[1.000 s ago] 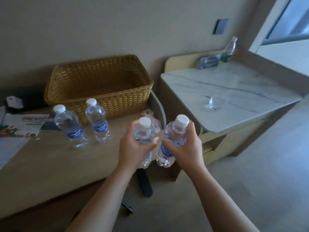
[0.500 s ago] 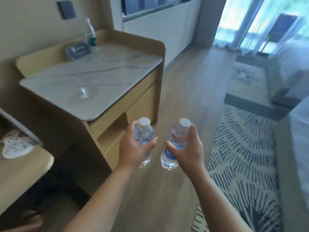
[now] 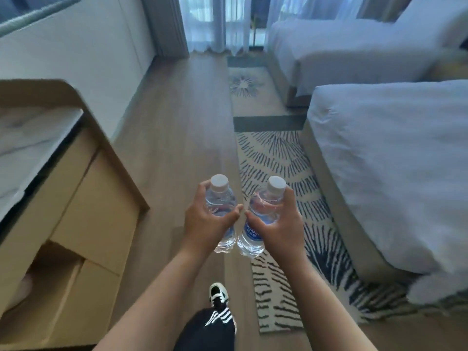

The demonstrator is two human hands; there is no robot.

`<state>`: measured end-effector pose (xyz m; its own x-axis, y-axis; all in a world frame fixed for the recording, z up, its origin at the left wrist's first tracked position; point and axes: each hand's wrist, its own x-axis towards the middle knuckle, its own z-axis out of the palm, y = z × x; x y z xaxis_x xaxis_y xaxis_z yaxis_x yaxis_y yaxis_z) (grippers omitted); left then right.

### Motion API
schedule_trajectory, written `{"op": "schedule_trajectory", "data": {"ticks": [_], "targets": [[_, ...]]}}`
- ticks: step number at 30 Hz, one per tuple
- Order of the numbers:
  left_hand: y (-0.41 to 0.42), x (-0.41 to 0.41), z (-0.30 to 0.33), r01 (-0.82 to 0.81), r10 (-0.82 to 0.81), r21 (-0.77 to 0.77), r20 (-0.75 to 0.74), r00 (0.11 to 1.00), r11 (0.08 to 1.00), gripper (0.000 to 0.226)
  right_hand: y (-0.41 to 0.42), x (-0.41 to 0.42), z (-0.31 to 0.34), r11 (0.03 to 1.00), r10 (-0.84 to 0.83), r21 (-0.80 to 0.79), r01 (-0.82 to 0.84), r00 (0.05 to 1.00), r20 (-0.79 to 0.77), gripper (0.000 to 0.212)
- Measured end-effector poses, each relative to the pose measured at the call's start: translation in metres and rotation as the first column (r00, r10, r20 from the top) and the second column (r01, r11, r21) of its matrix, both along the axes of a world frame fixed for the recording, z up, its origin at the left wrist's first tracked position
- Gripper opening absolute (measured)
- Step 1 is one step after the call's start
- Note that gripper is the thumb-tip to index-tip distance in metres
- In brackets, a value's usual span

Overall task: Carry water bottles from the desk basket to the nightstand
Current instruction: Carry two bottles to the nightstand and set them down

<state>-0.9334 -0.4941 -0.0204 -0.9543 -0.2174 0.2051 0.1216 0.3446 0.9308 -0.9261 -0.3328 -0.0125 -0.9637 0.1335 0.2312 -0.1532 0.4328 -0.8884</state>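
Left hand (image 3: pixel 202 221) wrapped around left bottle (image 3: pixel 221 214); right hand (image 3: pixel 281 224) wrapped around right bottle (image 3: pixel 258 219). Both bottles upright, bases nearly touching, held over wood floor (image 3: pixel 182 127) beside patterned rug (image 3: pixel 291 198).

just the one head cam, wide-angle, looking forward and down from the person's head; hands sit close at centre frame; wood floor (image 3: pixel 177 127) stretches ahead toward the curtains (image 3: pixel 217 21)
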Motion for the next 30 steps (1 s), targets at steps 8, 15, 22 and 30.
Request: {"op": "schedule_trajectory", "data": {"ticks": [8, 15, 22, 30], "targets": [[0.040, -0.166, -0.009, 0.116, -0.115, 0.022, -0.045, 0.992, 0.993, 0.060, 0.032, -0.147, -0.008, 0.993, -0.108, 0.047, 0.106, 0.993, 0.039, 0.064], [0.057, -0.327, 0.011, 0.153, -0.151, 0.036, -0.052, 0.987, 0.988, 0.056, 0.046, -0.300, 0.014, 0.986, -0.164, 0.035, 0.164, 0.986, 0.007, 0.065], [0.070, -0.459, 0.001, 0.180, -0.179, 0.036, -0.036, 0.983, 0.983, 0.054, 0.066, -0.425, 0.007, 0.979, -0.202, 0.039, 0.201, 0.979, 0.028, 0.062], [0.108, -0.648, -0.014, 0.194, -0.193, 0.044, -0.019, 0.981, 0.980, 0.057, 0.103, -0.612, -0.009, 0.983, -0.180, 0.042, 0.179, 0.984, 0.012, 0.064]]}}
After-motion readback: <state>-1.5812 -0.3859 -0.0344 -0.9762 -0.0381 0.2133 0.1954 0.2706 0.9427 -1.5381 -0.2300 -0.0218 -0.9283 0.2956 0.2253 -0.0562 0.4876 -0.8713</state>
